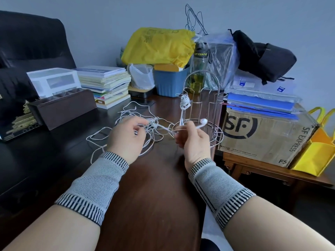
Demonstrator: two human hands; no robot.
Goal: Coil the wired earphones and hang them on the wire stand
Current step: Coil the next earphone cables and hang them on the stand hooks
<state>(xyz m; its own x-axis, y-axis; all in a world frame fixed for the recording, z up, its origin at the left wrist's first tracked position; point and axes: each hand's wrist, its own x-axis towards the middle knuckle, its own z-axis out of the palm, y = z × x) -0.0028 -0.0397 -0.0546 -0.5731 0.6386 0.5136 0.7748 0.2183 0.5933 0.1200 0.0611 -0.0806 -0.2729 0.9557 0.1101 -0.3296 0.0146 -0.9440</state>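
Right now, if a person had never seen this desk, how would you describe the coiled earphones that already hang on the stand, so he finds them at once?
Find the big cardboard box marked SF at the desk's right edge. Just left of it stands a silver wire stand with an arched handle. On its front-left upright hangs a small tight white bundle, the coiled earphones; the other white cable lies loose and tangled on the desk.

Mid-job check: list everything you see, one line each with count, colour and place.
Loose earphones: tangled, white, table centre.
Coiled earphones: one, white, hung on stand.
Wire stand: one, silver, table right.
Books: one stack, behind.
Organizer: one, brown, left.
Blue bin: one, behind.
Yellow bag: one, above bin.
Bottle: one, behind stand.
Cardboard box: one, right.
Left hand: pinching tangled cord.
Right hand: holding earbud.
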